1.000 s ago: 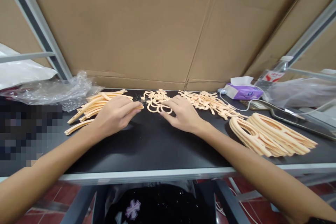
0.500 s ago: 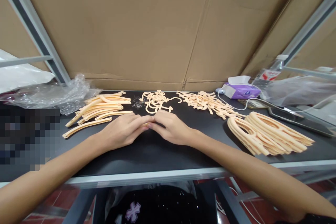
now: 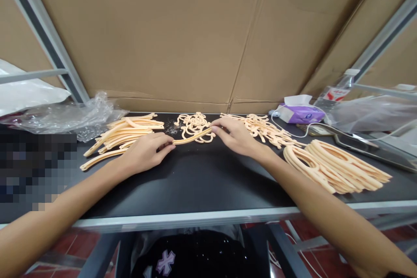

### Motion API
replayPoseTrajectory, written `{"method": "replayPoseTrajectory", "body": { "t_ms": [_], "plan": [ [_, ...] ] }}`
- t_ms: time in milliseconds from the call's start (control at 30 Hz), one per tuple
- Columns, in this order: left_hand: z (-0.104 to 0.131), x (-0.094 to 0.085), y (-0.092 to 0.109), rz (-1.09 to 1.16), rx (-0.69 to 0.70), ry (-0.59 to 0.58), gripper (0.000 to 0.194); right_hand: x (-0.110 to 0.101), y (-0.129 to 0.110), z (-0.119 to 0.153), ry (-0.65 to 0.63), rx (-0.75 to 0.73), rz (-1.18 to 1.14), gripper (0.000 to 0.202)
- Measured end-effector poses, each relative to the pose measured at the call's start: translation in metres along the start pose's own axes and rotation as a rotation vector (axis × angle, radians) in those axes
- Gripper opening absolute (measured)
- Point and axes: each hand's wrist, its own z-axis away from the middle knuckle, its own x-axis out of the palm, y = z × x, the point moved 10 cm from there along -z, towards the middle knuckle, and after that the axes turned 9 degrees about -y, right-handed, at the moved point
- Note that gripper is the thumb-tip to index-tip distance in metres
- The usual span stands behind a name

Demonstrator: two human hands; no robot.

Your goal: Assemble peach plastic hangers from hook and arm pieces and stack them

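A curved, cream-coloured plastic hanger arm (image 3: pixel 193 137) is stretched between my two hands above the black tabletop. My left hand (image 3: pixel 146 152) pinches its left end. At the raised right end, the thumb and fingers of my right hand (image 3: pixel 235 135) are closed on it. Behind the strip lies a tangled pile of cream plastic hooks (image 3: pixel 195 120). A heap of similar curved hanger arms (image 3: pixel 125 132) is to the left, partly hidden by my left hand. Beyond my right hand spreads a pile of short cream plastic pieces (image 3: pixel 263 128).
Stacked cream hanger parts (image 3: pixel 335 167) lie at the right, near a phone-like dark slab (image 3: pixel 374 152). A purple tissue pack (image 3: pixel 301 113), white cable and bottle (image 3: pixel 337 89) stand behind. Crumpled clear plastic (image 3: pixel 74 117) is at the left. Cardboard (image 3: pixel 163 34) walls the back.
My hands were together over a mostly hidden piece. They have moved apart, the right one up and rightward, and the hanger arm now shows between them.
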Motion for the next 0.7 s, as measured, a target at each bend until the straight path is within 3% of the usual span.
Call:
{"method": "replayPoseTrajectory", "body": {
  "t_ms": [200,367,533,700],
  "plan": [
    [0.001,0.002,0.011,0.015,0.130,0.048,0.031,0.004,-0.004,0.001,-0.001,-0.043,-0.001,0.018],
    [0.003,-0.003,0.019,0.023,0.164,0.117,0.026,-0.002,-0.038,0.005,0.061,-0.190,0.176,0.020],
    [0.007,-0.010,0.035,0.028,0.204,0.171,0.022,0.032,-0.083,0.010,-0.084,-0.361,0.371,0.027],
    [0.009,-0.008,0.041,0.026,0.240,0.164,0.021,0.064,-0.085,0.011,-0.188,-0.352,0.469,0.030]
  ]
}}
